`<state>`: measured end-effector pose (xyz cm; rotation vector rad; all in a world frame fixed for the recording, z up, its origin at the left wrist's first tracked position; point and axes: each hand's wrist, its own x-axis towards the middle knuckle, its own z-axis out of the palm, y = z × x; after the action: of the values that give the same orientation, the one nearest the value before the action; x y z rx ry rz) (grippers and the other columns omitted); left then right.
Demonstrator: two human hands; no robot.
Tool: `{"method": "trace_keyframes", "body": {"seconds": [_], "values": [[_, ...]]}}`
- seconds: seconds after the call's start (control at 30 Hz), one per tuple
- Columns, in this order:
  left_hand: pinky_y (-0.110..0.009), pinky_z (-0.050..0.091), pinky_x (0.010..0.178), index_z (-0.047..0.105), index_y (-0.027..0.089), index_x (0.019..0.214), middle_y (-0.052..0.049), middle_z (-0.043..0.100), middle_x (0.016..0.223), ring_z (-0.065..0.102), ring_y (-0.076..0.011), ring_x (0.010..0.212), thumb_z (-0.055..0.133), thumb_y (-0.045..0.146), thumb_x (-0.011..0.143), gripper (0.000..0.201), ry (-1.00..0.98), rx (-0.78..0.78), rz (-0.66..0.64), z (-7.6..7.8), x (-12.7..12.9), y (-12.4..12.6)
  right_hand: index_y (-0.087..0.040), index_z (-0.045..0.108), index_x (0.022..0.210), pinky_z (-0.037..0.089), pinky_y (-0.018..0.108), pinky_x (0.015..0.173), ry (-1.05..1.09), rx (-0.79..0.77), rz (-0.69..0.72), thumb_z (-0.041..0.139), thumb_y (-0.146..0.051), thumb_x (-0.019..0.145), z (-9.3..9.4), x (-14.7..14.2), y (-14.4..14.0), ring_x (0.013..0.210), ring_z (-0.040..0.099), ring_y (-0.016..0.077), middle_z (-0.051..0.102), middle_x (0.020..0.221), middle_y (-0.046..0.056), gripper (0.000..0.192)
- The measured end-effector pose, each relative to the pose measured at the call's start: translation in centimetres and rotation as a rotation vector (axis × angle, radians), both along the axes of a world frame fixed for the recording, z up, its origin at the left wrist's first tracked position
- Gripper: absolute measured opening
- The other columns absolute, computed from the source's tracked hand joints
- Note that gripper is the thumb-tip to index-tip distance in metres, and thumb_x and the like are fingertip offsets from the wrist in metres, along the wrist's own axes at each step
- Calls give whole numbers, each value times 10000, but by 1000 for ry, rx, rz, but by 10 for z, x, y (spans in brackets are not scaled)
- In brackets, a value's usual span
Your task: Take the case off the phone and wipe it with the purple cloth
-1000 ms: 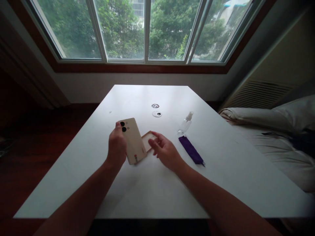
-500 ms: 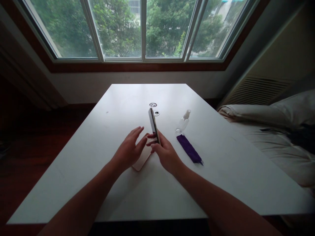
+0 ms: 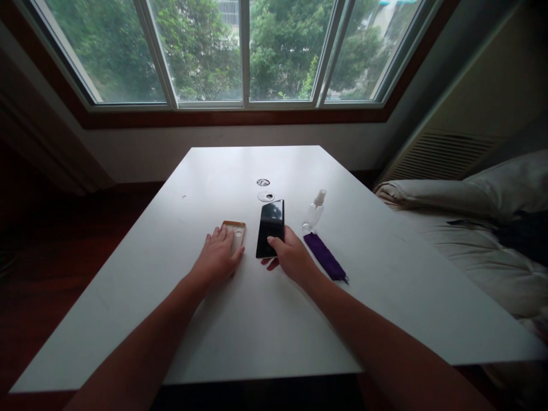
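Left hand [image 3: 218,255], bare, right hand [image 3: 293,255], bare, left forearm [image 3: 156,326], uncovered to lower edge of view, right forearm [image 3: 363,325] likewise, both widening evenly from bare wrists [image 3: 314,279], finer detail lost to shade

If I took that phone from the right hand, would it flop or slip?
The phone probably won't flop: it looks like a thin, straight-edged slab. It may feel slippery, since its screen looks glossy. Being flat, it seems unlikely to roll.

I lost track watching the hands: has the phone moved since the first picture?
Yes, rightward: the phone, first left of the nearer round fitting, is now below it in view, held in the right hand.
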<state>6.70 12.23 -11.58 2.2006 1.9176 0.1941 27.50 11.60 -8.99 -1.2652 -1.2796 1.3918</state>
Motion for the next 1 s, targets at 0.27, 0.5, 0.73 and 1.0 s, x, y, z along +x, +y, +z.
{"method": "trace_keyframes", "body": {"seconds": [0.27,0.5,0.73,1.0], "values": [[-502,141,1234,370,68,1568,-193,215,1642,175,-363,1534,381,565,986,766,16,42,87,-5,-4,5,-186,443,1100,448,245,346,-107,41,89,528,-383,954,-13,1,3,457,594,173,610,649,5,259],[-539,106,1230,452,51,1503,-227,266,1615,175,-389,1527,367,588,1005,737,-158,97,171,-9,-4,12,-177,457,1127,456,251,364,-170,-13,109,557,-371,944,-15,2,6,485,620,196,635,639,31,285],[-560,123,1231,536,140,1442,-162,348,1597,206,-366,1525,453,517,996,590,-248,189,149,-7,-7,11,-179,469,1138,451,271,367,-219,-41,109,596,-359,927,-10,2,7,502,631,215,660,685,58,305],[-579,121,1233,574,142,1420,-148,381,1581,218,-351,1525,489,452,983,542,-226,163,83,3,5,0,-179,576,1252,437,290,486,-481,164,84,601,-402,923,-10,18,11,535,625,196,700,849,102,398]]}}
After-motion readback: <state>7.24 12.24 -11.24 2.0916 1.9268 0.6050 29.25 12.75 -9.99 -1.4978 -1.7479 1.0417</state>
